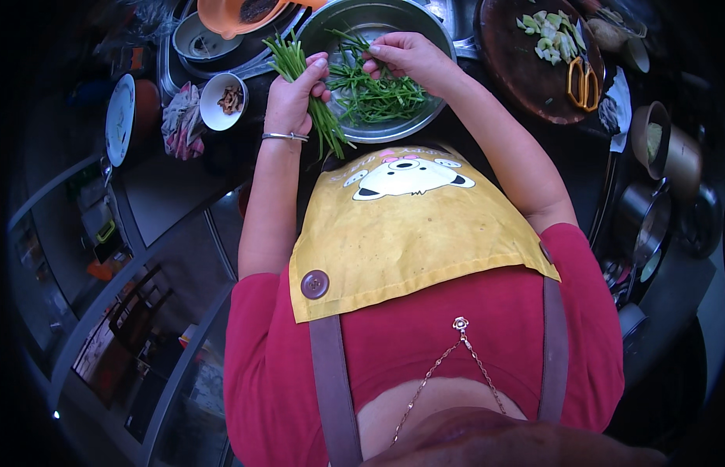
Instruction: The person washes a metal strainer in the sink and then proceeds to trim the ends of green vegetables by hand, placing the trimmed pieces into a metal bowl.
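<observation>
My left hand [293, 96] is closed around a bunch of long green stalks [332, 129], perhaps garlic chives. Their pale cut ends stick out above the fist and the leafy ends hang below it, over the near left rim of a metal basin [379, 135]. Above the basin, my right hand [410, 58] pinches a few thin green pieces [352, 41] between thumb and fingers. Short green lengths [386, 99] lie heaped on the basin's floor. My right fingers hide part of what they pinch.
A round wooden board [514, 76] at the right carries chopped pale green pieces [550, 35] and orange-handled scissors [583, 84]. Left of my left hand are a white bowl [208, 117] with brown bits, a crumpled cloth [183, 125], a plate [120, 119] and an orange strainer [213, 14]. Pots [643, 216] stand far right.
</observation>
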Demonstrator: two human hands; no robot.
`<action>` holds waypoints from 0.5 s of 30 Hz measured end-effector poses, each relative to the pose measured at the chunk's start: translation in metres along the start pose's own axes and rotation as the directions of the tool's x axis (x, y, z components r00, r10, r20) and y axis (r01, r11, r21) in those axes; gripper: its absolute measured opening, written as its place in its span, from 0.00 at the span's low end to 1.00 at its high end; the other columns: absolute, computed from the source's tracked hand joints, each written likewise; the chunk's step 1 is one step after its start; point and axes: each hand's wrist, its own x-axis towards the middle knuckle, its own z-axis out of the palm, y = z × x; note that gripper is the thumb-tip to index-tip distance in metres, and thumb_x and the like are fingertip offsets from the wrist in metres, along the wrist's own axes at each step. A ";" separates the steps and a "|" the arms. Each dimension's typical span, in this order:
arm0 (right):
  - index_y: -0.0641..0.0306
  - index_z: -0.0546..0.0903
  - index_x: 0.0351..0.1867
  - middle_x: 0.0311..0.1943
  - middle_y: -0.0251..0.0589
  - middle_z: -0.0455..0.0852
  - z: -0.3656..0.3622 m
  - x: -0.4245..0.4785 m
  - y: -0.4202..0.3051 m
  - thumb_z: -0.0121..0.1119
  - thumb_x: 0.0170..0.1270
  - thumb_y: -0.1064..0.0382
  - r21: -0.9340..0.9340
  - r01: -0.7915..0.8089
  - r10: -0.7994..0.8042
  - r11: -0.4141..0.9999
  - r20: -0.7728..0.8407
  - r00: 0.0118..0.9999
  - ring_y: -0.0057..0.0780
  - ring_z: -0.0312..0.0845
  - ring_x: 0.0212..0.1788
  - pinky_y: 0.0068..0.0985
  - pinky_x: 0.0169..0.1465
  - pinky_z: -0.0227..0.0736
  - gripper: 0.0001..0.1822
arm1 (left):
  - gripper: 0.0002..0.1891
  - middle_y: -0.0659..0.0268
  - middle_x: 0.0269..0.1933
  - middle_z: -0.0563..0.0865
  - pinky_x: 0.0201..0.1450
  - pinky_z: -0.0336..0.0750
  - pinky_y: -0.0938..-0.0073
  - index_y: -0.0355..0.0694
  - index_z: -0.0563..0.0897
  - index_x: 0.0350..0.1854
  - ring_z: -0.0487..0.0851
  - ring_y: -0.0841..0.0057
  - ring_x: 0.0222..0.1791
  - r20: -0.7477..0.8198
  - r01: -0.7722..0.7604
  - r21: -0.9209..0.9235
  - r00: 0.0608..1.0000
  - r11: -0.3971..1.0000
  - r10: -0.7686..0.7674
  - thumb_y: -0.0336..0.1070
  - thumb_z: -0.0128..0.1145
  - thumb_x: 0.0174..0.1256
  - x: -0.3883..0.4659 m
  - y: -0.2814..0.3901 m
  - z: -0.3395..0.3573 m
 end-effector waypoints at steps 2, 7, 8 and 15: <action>0.62 0.79 0.39 0.30 0.31 0.83 0.001 0.001 0.000 0.51 0.65 0.57 0.011 -0.017 0.017 1.000 0.023 1.000 0.12 0.76 0.29 0.12 0.31 0.65 0.12 | 0.19 0.68 0.30 0.77 0.24 0.70 0.83 0.32 0.74 0.48 0.69 0.86 0.21 -0.004 -0.017 -0.087 1.000 0.996 0.017 0.35 0.62 0.56 0.000 0.001 0.004; 0.63 0.79 0.44 0.34 0.44 0.84 -0.011 0.014 0.000 0.52 0.59 0.57 -0.872 0.043 -0.429 0.488 -0.197 0.882 0.39 0.80 0.35 0.32 0.41 0.74 0.16 | 0.18 0.68 0.30 0.76 0.25 0.70 0.83 0.33 0.74 0.49 0.68 0.87 0.21 -0.001 -0.041 -0.028 0.999 0.999 0.041 0.35 0.60 0.57 0.007 0.002 0.004; 0.62 0.79 0.43 0.34 0.44 0.83 -0.017 0.011 0.002 0.51 0.59 0.57 -0.908 0.065 -0.535 0.415 -0.185 0.824 0.41 0.79 0.37 0.34 0.42 0.74 0.15 | 0.17 0.69 0.30 0.76 0.25 0.70 0.84 0.33 0.75 0.48 0.67 0.88 0.21 -0.022 -0.027 -0.016 0.999 1.000 0.026 0.34 0.59 0.58 0.005 0.000 -0.001; 0.58 0.81 0.34 0.33 0.44 0.82 0.004 -0.012 0.009 0.53 0.56 0.56 -0.983 0.026 -0.168 0.182 -0.005 0.986 0.41 0.79 0.37 0.36 0.38 0.75 0.11 | 0.12 0.68 0.28 0.77 0.23 0.70 0.83 0.33 0.78 0.42 0.69 0.86 0.20 -0.066 0.027 -0.023 0.997 0.999 -0.028 0.34 0.59 0.58 0.003 -0.015 -0.015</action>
